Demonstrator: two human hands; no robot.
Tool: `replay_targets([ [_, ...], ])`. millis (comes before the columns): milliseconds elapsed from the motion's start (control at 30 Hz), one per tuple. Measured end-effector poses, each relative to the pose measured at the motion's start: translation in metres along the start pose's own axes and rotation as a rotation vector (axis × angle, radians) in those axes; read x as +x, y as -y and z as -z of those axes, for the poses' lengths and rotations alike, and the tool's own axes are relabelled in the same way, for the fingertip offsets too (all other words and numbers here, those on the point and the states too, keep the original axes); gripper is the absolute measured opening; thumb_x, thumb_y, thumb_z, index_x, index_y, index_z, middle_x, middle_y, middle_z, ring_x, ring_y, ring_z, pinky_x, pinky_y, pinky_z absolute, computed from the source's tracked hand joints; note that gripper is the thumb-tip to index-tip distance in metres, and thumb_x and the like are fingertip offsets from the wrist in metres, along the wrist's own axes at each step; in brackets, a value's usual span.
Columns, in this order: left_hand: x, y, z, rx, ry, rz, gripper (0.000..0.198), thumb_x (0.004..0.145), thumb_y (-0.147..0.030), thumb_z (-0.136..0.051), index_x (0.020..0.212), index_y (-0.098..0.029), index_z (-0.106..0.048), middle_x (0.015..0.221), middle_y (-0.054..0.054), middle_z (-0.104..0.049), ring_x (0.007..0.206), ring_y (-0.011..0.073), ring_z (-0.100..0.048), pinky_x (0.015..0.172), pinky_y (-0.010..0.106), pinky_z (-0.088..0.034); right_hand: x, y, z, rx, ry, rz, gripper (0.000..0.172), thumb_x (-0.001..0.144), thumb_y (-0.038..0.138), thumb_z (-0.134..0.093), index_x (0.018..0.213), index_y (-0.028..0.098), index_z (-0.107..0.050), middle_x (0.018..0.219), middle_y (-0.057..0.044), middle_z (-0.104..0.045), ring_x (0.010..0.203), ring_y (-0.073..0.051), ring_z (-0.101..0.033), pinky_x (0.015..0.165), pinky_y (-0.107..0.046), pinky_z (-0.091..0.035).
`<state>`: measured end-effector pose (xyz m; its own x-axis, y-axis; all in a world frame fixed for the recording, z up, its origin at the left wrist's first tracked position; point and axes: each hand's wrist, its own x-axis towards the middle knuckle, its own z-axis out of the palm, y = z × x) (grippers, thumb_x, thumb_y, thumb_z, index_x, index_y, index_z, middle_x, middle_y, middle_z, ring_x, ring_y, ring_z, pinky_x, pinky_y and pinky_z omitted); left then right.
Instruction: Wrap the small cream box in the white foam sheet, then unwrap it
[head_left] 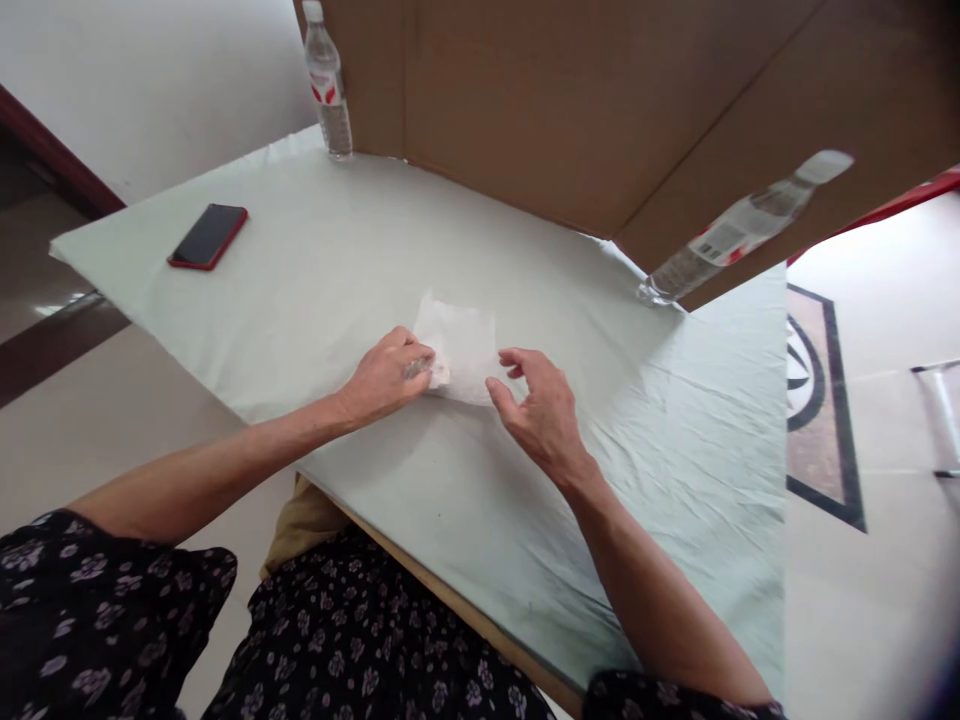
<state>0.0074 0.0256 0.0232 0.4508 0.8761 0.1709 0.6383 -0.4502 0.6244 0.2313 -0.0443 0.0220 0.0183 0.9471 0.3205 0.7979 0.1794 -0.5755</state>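
A thin white sheet (pixel 466 340), like a tissue or soft paper, lies flat on the pale green cloth between my hands. My left hand (pixel 386 375) is closed at the sheet's left side, its fingers around a small whitish, partly see-through thing (pixel 439 375). What kind of thing it is I cannot make out, since the fingers cover much of it. By the sheet's right edge, my right hand (pixel 541 405) is open, thumb and fingers apart, with nothing between them. Whether its fingertips touch the sheet is unclear.
A brown cardboard panel (pixel 510 100) stands along the table's back. Clear plastic bottles stand against it, one bottle (pixel 327 90) at the left and another bottle (pixel 739 235) at the right. A phone with a red case (pixel 208 237) lies on the tablecloth (pixel 300 300) at the left.
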Motion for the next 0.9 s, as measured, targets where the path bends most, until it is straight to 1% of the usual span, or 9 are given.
replay_targets([
  [67, -0.002, 0.002, -0.004, 0.018, -0.016, -0.049, 0.026, 0.081, -0.025, -0.058, 0.101, -0.019, -0.073, 0.109, 0.01, -0.064, 0.091, 0.0205, -0.063, 0.079, 0.033, -0.053, -0.007, -0.01, 0.004, 0.043, 0.104, -0.19, 0.049, 0.086, 0.048, -0.062, 0.124, 0.018, -0.058, 0.112, -0.013, -0.07, 0.08, -0.023, -0.066, 0.076, -0.041, -0.048],
  [133, -0.004, 0.002, -0.006, 0.04, -0.014, -0.09, 0.023, 0.083, -0.023, -0.058, 0.101, -0.018, -0.072, 0.108, 0.01, -0.064, 0.091, 0.0203, -0.063, 0.081, 0.033, -0.053, -0.008, -0.016, 0.002, 0.092, 0.205, -0.307, 0.065, 0.083, 0.058, -0.064, 0.132, 0.017, -0.054, 0.106, -0.012, -0.07, 0.072, -0.022, -0.065, 0.073, -0.04, -0.049],
  [200, -0.006, -0.001, -0.007, 0.079, -0.005, -0.11, 0.021, 0.085, -0.023, -0.057, 0.101, -0.018, -0.071, 0.105, 0.009, -0.065, 0.088, 0.0199, -0.062, 0.082, 0.033, -0.053, -0.004, -0.017, -0.003, 0.14, 0.247, -0.357, 0.075, 0.082, 0.064, -0.063, 0.138, 0.016, -0.049, 0.098, -0.009, -0.07, 0.072, -0.022, -0.065, 0.074, -0.04, -0.05],
  [333, -0.007, -0.006, -0.007, 0.153, 0.017, -0.11, 0.021, 0.087, -0.022, -0.056, 0.103, -0.019, -0.07, 0.104, 0.009, -0.065, 0.086, 0.0196, -0.062, 0.08, 0.032, -0.052, 0.01, -0.016, -0.018, 0.238, 0.22, -0.396, 0.089, 0.079, 0.067, -0.064, 0.146, 0.014, -0.041, 0.087, -0.007, -0.067, 0.076, -0.025, -0.065, 0.072, -0.039, -0.05],
  [500, -0.006, -0.007, -0.007, 0.235, 0.01, -0.149, 0.022, 0.088, -0.022, -0.056, 0.105, -0.019, -0.07, 0.103, 0.009, -0.065, 0.092, 0.0211, -0.063, 0.08, 0.032, -0.052, 0.019, -0.014, -0.035, 0.328, 0.109, -0.361, 0.09, 0.075, 0.061, -0.071, 0.147, 0.016, -0.039, 0.089, -0.007, -0.067, 0.077, -0.025, -0.064, 0.072, -0.039, -0.05],
  [633, -0.004, -0.007, -0.005, 0.286, 0.047, -0.172, 0.02, 0.089, -0.022, -0.056, 0.102, -0.018, -0.07, 0.104, 0.01, -0.065, 0.094, 0.0214, -0.063, 0.08, 0.031, -0.052, 0.02, -0.004, -0.043, 0.301, 0.115, -0.338, 0.083, 0.077, 0.039, -0.066, 0.15, 0.011, -0.035, 0.064, 0.005, -0.055, 0.065, -0.021, -0.056, 0.07, -0.037, -0.047],
  [700, -0.002, -0.009, -0.004, 0.301, 0.08, -0.169, 0.018, 0.089, -0.021, -0.056, 0.1, -0.017, -0.07, 0.105, 0.01, -0.064, 0.094, 0.0213, -0.063, 0.078, 0.031, -0.052, 0.022, 0.003, -0.044, 0.279, 0.093, -0.33, 0.081, 0.076, 0.032, -0.063, 0.149, 0.011, -0.037, 0.058, 0.008, -0.048, 0.063, -0.02, -0.053, 0.07, -0.037, -0.046],
  [800, 0.0, -0.013, -0.001, 0.318, 0.138, -0.149, 0.017, 0.09, -0.02, -0.057, 0.098, -0.016, -0.071, 0.106, 0.011, -0.064, 0.092, 0.0215, -0.063, 0.073, 0.03, -0.051, 0.025, 0.013, -0.042, 0.306, 0.049, -0.34, 0.078, 0.078, 0.031, -0.06, 0.15, 0.012, -0.036, 0.057, 0.009, -0.043, 0.06, -0.018, -0.049, 0.067, -0.037, -0.045],
  [900, 0.002, -0.016, 0.0, 0.327, 0.186, -0.11, 0.019, 0.09, -0.019, -0.055, 0.1, -0.015, -0.071, 0.108, 0.012, -0.063, 0.09, 0.0221, -0.063, 0.07, 0.031, -0.05, 0.028, 0.021, -0.041, 0.393, 0.044, -0.379, 0.077, 0.08, 0.032, -0.06, 0.15, 0.012, -0.035, 0.057, 0.009, -0.044, 0.058, -0.017, -0.048, 0.061, -0.035, -0.046],
])
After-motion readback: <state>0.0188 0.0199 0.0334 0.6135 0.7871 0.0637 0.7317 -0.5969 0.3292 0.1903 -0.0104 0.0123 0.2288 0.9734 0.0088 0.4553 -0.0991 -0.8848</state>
